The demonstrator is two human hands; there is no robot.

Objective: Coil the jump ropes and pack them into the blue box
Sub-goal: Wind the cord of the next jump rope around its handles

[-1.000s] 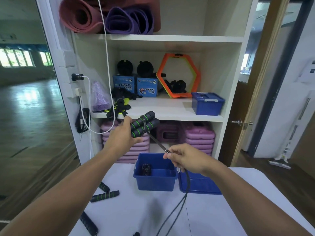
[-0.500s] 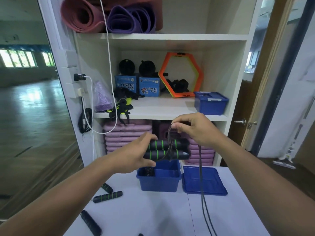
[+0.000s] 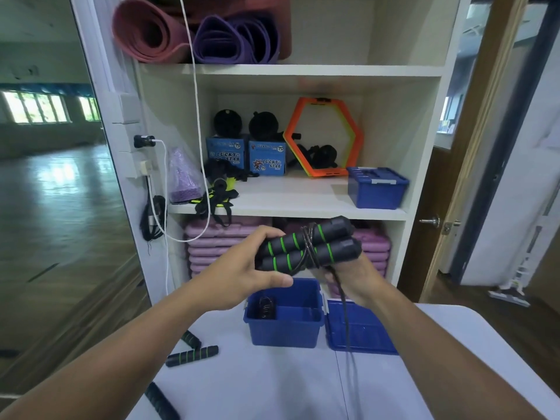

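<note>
Head view: left hand (image 3: 242, 277) clamps paired handles (image 3: 306, 247) above the blue box (image 3: 285, 325); right hand (image 3: 354, 277) grips the cord (image 3: 344, 313). Tight, even wraps should prevent unravelling.

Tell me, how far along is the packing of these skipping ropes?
Early to midway. One coiled rope already sits in the open blue box. The left hand grips two handles side by side while the right hand winds cord around them; much cord hangs loose. More handles lie on the table, and the lid is off.
</note>
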